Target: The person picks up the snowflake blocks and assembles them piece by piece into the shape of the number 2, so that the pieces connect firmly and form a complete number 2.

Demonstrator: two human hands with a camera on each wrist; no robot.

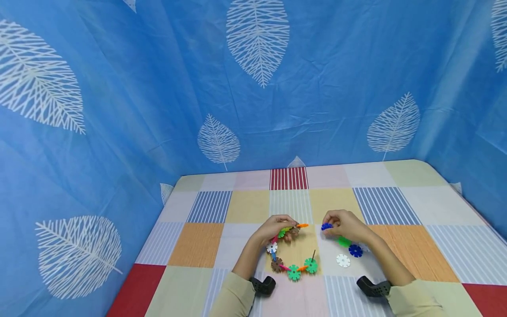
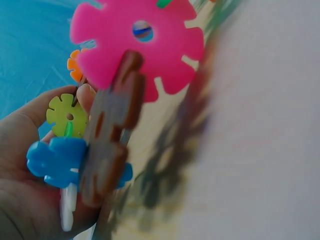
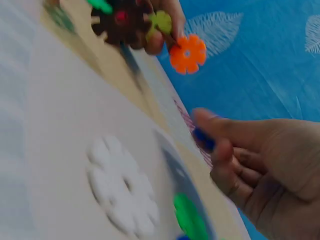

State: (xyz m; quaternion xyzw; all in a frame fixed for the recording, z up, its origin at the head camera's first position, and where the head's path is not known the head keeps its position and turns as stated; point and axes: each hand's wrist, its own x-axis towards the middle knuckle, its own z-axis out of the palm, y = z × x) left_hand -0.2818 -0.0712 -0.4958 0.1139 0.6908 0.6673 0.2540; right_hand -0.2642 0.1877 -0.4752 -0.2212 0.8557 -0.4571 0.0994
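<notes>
Well short of the surface [image 1: 249, 207]'s far edge, the left hand [image 1: 274, 228] pinched a curved chain of discs [image 1: 277, 265]; the right hand [image 1: 347, 225] pinched a blue disc [image 1: 326, 226]. The left wrist view showed a pink disc [image 2: 162, 50] face-on; the head view, edge-on.

We could pass between the left hand [image 1: 273, 229] and right hand [image 1: 348, 226].
Nearer us, the disc chain [image 1: 291, 275] and loose white disc [image 1: 341, 263] block the sides.

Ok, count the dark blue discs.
2: one dark blue disc pinched in the right hand, the other disc on the tablecloth. More may be hidden behind that hand.
</notes>
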